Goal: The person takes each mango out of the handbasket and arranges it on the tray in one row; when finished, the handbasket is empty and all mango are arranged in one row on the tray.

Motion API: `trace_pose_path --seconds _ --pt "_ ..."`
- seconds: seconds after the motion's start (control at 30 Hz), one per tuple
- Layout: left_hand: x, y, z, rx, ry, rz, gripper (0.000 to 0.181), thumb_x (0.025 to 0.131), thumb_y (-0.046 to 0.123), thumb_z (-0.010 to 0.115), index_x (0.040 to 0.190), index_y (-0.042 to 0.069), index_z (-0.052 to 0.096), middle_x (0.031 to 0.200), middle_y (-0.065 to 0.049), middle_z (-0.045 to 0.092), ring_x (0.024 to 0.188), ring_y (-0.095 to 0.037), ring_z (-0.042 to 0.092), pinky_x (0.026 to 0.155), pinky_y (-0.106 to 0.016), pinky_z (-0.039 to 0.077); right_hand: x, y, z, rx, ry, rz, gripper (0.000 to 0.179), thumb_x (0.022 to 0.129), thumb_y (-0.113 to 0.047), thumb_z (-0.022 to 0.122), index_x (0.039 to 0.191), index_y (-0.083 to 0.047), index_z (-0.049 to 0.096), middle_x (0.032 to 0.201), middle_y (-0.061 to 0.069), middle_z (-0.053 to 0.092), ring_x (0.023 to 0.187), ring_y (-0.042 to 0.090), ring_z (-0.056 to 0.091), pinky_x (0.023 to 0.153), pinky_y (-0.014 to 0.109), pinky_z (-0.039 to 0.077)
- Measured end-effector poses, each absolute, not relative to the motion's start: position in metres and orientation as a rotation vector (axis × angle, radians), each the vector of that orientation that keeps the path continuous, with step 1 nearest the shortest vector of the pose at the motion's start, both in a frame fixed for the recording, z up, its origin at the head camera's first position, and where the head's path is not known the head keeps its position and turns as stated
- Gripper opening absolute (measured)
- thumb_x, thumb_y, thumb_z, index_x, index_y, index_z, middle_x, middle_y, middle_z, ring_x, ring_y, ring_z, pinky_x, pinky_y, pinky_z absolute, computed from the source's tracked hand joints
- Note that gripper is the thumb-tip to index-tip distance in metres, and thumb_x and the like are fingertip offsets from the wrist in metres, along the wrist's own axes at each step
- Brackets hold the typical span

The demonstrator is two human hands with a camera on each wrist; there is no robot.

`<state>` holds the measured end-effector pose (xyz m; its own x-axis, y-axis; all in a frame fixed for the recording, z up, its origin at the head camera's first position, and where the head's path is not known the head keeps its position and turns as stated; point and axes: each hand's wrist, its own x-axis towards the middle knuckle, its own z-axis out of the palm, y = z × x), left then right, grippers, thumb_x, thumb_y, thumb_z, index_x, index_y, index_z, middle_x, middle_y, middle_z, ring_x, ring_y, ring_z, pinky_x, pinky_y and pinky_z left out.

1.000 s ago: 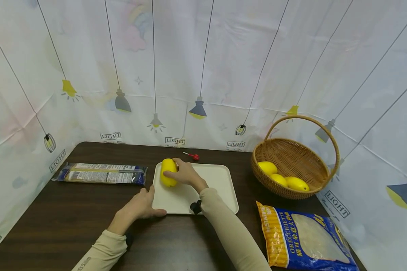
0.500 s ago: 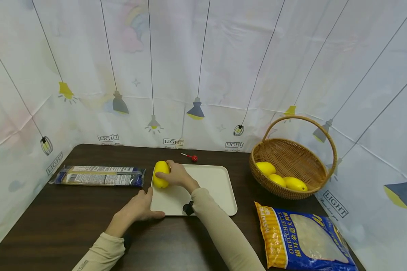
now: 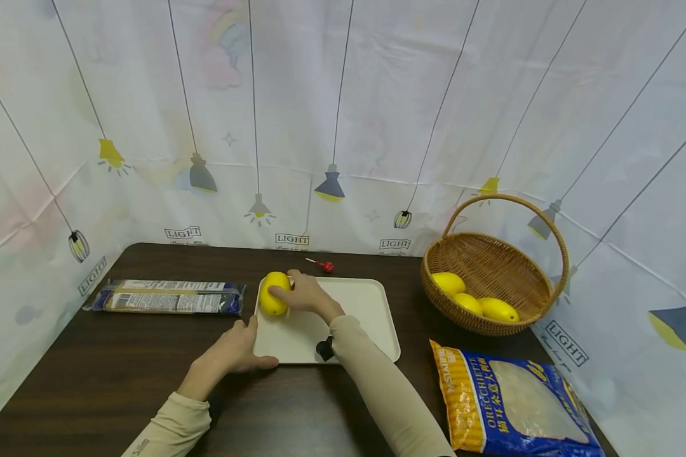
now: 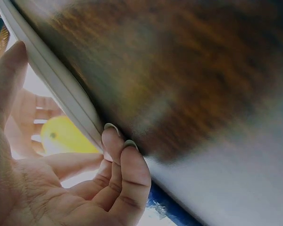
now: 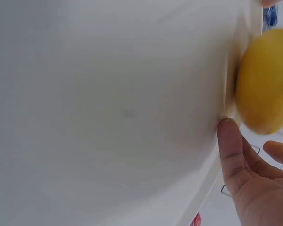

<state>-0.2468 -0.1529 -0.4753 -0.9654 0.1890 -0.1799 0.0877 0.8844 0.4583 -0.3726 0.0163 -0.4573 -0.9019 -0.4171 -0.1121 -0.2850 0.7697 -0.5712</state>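
Over the left end of a white tray (image 3: pixel 343 330) lies a lemon (image 3: pixel 273 294). My right hand (image 3: pixel 310 297) is at its right side. From the head view the right thumb overlaps the lemon's near side. In the right wrist view a gap shows between the lemon (image 5: pixel 269 80) and the extended fingers (image 5: pixel 232 148), and one fingertip is at the tray rim. My left hand (image 3: pixel 231 352) holds the tray's near left corner, thumb along the front edge and fingers at the left edge. Fingertips (image 4: pixel 112 136) bend against the rim in the left wrist view.
A long blue-and-clear packet (image 3: pixel 168 297) lies left of the tray. Behind it is a red lollipop (image 3: pixel 327 266). To the right stand a wicker basket (image 3: pixel 494 263) with 3 lemons (image 3: pixel 498 310) and a blue-yellow orecchiette bag (image 3: pixel 514 400). A printed curtain hangs behind the table.
The lemon moved left toward the tray's end, then shifted slightly back right. My right hand followed it, and its fingers now stand apart from it. The left hand stays at the tray corner.
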Motion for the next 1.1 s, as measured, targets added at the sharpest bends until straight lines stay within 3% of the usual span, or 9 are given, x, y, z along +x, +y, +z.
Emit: trace_pose_path --seconds 1.1 --pt "-0.246 -0.152 -0.476 0.212 2.827 0.684 0.115 0.078 0.056 0.08 0.152 -0.014 0.026 0.144 -0.044 0.039 0.126 -0.053 0.052 0.105 -0.06 0.045 -0.365 0.162 -0.378 -0.56 2.927 -0.741 0.079 0.096 -0.064 0.051 0.156 -0.014 0.036 0.142 0.017 0.059 0.127 0.035 0.06 0.105 0.053 0.049"
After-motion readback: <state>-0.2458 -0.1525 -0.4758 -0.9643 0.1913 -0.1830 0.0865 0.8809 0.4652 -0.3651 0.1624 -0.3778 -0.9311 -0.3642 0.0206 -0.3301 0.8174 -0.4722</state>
